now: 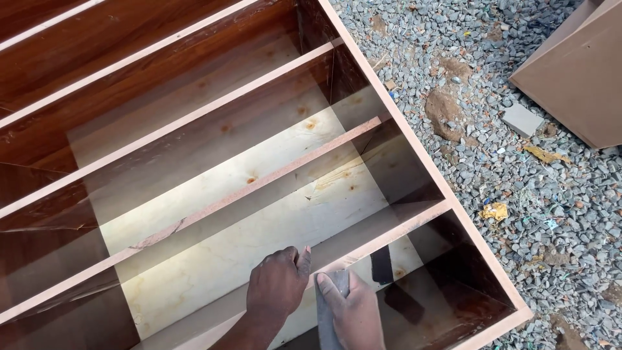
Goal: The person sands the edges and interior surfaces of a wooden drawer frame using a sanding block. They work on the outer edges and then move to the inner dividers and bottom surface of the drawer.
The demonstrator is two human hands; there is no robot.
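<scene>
Our left hand [278,282] rests loosely open on the shelf edge [389,234] of the wooden cabinet [414,139]; just beside it, our right hand [353,311] grips grey sandpaper [325,317] against that edge.

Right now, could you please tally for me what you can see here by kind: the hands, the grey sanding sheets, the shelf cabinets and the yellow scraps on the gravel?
Hands: 2 (left hand, right hand)
Grey sanding sheet: 1
Shelf cabinet: 1
Yellow scraps: 2 (yellow scrap, second scrap)
Total: 6

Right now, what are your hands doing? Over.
Left hand resting on shelf edge. Right hand gripping grey sandpaper against it. Nothing in the way.
</scene>
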